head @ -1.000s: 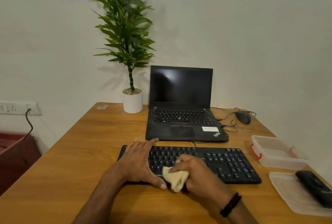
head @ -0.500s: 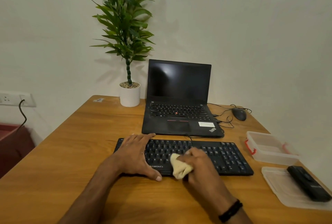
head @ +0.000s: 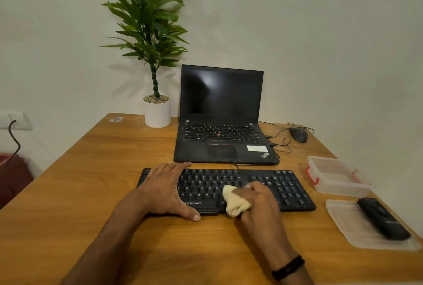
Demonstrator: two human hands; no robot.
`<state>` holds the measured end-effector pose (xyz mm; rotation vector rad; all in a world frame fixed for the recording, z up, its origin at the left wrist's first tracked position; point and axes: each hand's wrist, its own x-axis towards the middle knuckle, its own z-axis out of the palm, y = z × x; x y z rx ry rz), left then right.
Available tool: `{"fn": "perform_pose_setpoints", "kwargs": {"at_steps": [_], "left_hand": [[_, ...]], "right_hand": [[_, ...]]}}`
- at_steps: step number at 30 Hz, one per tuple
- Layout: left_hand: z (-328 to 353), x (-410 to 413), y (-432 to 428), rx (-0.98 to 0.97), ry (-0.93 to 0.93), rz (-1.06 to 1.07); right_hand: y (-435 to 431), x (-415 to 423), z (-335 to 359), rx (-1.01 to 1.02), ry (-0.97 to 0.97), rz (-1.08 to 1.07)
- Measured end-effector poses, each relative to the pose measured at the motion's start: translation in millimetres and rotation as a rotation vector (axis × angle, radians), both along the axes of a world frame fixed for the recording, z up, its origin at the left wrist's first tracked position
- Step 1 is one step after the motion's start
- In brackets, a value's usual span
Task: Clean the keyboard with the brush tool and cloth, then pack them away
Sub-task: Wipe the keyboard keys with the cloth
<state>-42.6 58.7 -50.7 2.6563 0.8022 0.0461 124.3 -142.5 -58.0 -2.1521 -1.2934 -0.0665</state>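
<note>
A black keyboard (head: 286, 187) lies across the wooden desk in front of me. My left hand (head: 166, 189) rests flat on its left end, thumb hooked over the front edge. My right hand (head: 258, 202) grips a bunched cream cloth (head: 235, 201) and presses it on the keys near the keyboard's middle. The black brush tool (head: 382, 220) lies on a clear plastic lid (head: 345, 227) at the right. A clear box (head: 332, 177) with red clips stands open behind the lid.
An open black laptop (head: 220, 124) stands just behind the keyboard, with cables and a black mouse (head: 298, 134) to its right. A potted plant (head: 157, 110) is at the back left. The desk's right edge (head: 412, 232) runs close to the lid.
My right hand has slid the cloth from the keyboard's front edge up onto the keys and a little to the right. My left hand has stayed on the left end.
</note>
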Motion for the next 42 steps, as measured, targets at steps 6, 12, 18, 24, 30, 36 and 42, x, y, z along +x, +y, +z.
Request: {"fn": "perform_pose_setpoints", "kwargs": {"at_steps": [6, 12, 18, 24, 30, 36, 42], "left_hand": [[2, 0, 3, -0.002, -0.004, 0.012], [5, 2, -1, -0.012, 0.006, -0.006], [6, 1, 0, -0.004, 0.006, -0.001], [4, 5, 0, -0.004, 0.008, -0.021], [5, 2, 3, 0.008, 0.027, -0.007], [4, 2, 1, -0.005, 0.009, -0.015], [5, 0, 4, -0.018, 0.005, -0.007]], "right_hand": [[13, -27, 2, -0.052, -0.007, 0.226], [-17, 10, 5, -0.045, -0.057, -0.015], [-20, -3, -8, -0.05, -0.053, 0.321], [-36, 27, -4, -0.036, -0.031, 0.226], [-1, -7, -6, 0.005, -0.042, 0.424], [-42, 43, 7, -0.106, 0.02, 0.271], [-29, 42, 6, 0.009, 0.04, -0.077]]}}
